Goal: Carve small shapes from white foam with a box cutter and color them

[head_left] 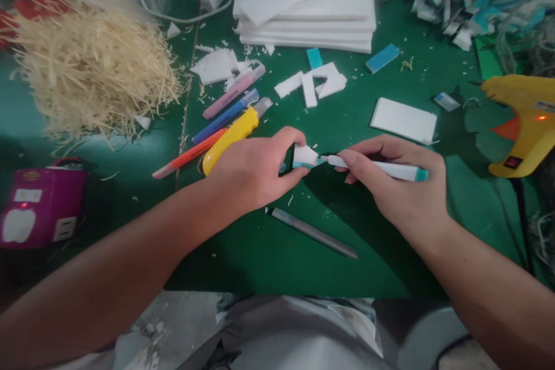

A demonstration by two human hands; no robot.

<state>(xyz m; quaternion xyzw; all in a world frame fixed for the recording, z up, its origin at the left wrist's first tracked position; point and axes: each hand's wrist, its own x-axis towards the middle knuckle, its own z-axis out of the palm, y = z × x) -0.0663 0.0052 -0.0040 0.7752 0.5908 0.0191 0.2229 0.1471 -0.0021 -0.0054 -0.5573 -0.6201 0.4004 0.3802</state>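
Between the thumb and forefinger of my left hand (pixel 260 170) is a small white foam piece (pixel 304 156) with teal colouring along its lower edge. My right hand (pixel 394 176) grips a white marker with a teal end (pixel 390 170), its tip touching or very close to the piece's right side. Below both hands a grey stick-like pen (pixel 314 232) lies on the green table. Just beyond my left hand are a yellow utility knife (pixel 232 137), an orange marker (pixel 195 150), a blue marker (pixel 228 115) and a pink marker (pixel 234 90).
A stack of white foam sheets (pixel 303 26) stands at the back, with white offcuts (pixel 309 88) before it. A white block (pixel 404 120) and a yellow glue gun (pixel 524 121) are on the right. Straw-like shreds (pixel 95 69) and a purple power adapter (pixel 43 202) occupy the left.
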